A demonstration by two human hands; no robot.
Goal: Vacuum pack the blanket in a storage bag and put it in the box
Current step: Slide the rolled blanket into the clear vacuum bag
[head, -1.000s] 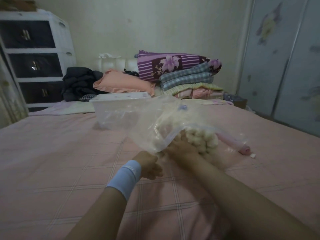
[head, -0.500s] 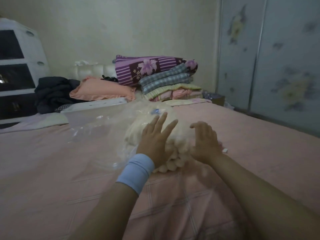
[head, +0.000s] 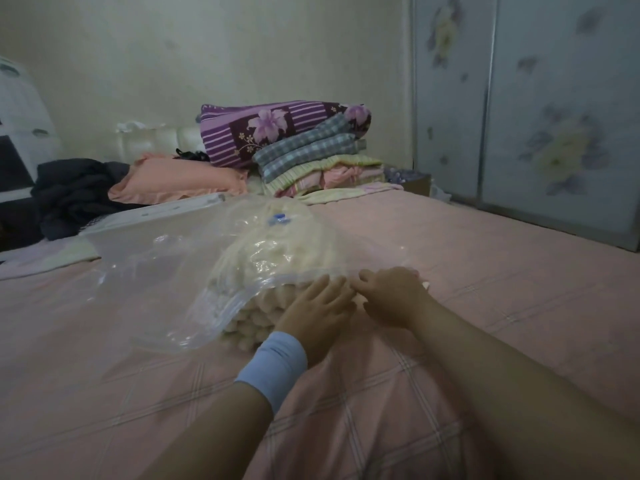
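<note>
A cream bobbly blanket (head: 277, 251) lies inside a clear storage bag (head: 162, 271) on the pink bed. The bag has a blue valve (head: 278, 219) on top, and its mouth faces me with the blanket's end showing there. My left hand (head: 317, 315), with a blue wristband, rests flat with spread fingers on the blanket at the mouth. My right hand (head: 389, 294) is beside it, its fingertips pinching the bag's upper edge. A clear plastic box (head: 138, 221) with a white rim stands behind the bag to the left.
Folded bedding (head: 311, 150) and a pink pillow (head: 173, 181) are stacked at the head of the bed (head: 502, 271). Dark clothes (head: 76, 192) lie at the left. A drawer unit (head: 20, 133) stands far left, and wardrobe doors (head: 554, 116) are on the right.
The bag with the blanket came down from my hands onto the bed. Both hands then slid from the top of the bundle to the bag's near mouth.
</note>
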